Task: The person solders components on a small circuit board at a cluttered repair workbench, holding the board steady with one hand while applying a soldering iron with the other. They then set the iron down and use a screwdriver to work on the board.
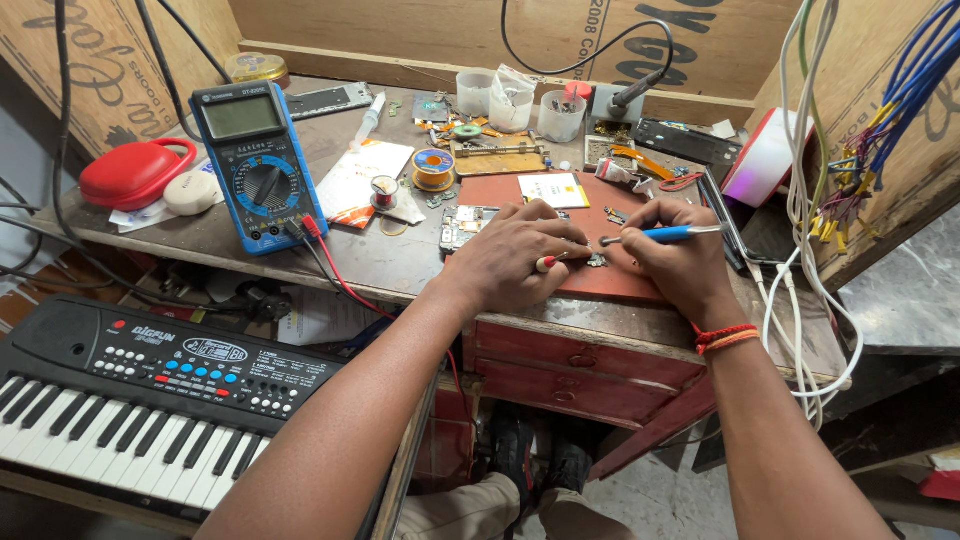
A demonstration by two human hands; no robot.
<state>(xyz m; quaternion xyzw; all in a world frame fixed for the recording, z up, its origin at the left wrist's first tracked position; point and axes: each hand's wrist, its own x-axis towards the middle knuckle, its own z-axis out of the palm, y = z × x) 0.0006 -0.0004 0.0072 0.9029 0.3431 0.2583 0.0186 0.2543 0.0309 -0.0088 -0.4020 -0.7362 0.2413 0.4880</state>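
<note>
My left hand [520, 260] rests on the red work mat [600, 285], its fingers pressing down a small dark part [597, 260]. A red-tipped thing sticks out between those fingers. My right hand [672, 262] holds a blue-handled tool [665, 234] like a pen, with its metal tip pointing left at the small part. A phone circuit board [462, 226] lies just behind my left hand. A white card [555, 190] sits farther back on the mat.
A blue multimeter [250, 165] with red and black leads stands at left, near a red case [130, 172]. Solder spools [433, 168], plastic cups [510, 100] and small parts crowd the back. A keyboard instrument [130, 400] sits low at left. Loose cables [810, 200] hang at right.
</note>
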